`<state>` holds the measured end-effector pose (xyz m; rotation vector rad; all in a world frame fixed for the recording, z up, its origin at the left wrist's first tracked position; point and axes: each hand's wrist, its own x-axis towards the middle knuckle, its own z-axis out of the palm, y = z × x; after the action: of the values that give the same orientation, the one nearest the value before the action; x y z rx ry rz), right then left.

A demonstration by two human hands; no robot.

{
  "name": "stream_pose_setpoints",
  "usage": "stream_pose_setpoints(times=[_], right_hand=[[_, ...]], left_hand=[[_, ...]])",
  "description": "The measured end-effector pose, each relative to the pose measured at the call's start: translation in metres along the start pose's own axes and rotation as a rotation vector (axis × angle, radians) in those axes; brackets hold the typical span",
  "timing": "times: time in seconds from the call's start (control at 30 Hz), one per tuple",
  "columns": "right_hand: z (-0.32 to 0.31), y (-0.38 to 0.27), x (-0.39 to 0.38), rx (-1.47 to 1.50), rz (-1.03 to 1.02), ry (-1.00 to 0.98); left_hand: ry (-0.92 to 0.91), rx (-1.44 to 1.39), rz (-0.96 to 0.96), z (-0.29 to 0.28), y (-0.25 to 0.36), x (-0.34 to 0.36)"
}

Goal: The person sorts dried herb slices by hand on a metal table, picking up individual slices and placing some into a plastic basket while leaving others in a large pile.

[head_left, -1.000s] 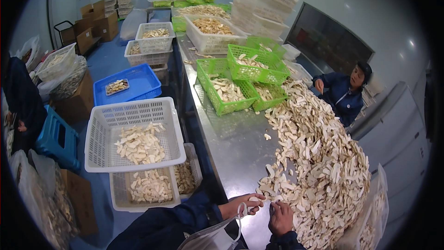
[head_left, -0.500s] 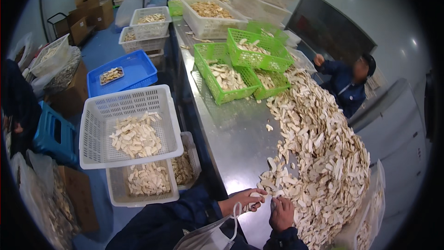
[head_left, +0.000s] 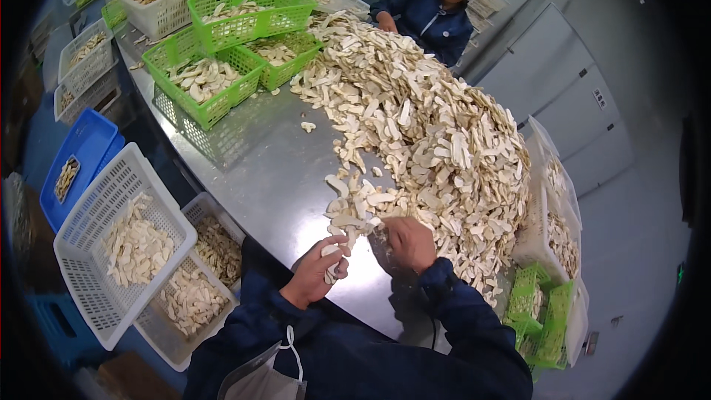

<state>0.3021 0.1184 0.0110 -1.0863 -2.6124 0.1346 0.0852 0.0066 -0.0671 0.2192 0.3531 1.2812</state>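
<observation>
Pale dried mushroom slices (head_left: 459, 155) lie in a large heap on the steel table, with a thin tongue of loose slices (head_left: 352, 204) reaching toward me. My left hand (head_left: 320, 270) is closed around a few mushroom slices (head_left: 331, 265), held over the table's near edge. Just to its right, my right hand (head_left: 409, 244) is bent down at the near fringe of the heap, fingers curled and fingertips beside a slice. What lies between those fingers is hidden.
Green baskets (head_left: 204, 78) with slices stand on the table's far left. White crates (head_left: 122, 244) of slices and a blue tray (head_left: 78, 167) are left of the table. Another white crate (head_left: 552, 215) and green baskets (head_left: 544, 311) stand right. Across the heap is a co-worker (head_left: 433, 15).
My view has swung right, so the scene sits further left. My right hand has shifted from beside the left hand to the heap's edge. The co-worker's raised hand has come down to the heap.
</observation>
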Motion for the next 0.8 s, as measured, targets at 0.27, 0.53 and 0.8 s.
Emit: stream_pose_setpoints(times=[0.27,0.53,0.8], right_hand=[[0.023,0.016,0.053,-0.078,0.002,0.082],[-0.008,0.000,0.052,0.374,0.606,-0.149],[0.011,0.022,0.033,0.873,0.478,-0.099]], left_hand=[[0.020,-0.002,0.037,0.000,0.001,0.007],[-0.021,-0.059,0.027,-0.005,0.005,0.005],[-0.052,-0.068,0.010,0.001,0.007,0.005]])
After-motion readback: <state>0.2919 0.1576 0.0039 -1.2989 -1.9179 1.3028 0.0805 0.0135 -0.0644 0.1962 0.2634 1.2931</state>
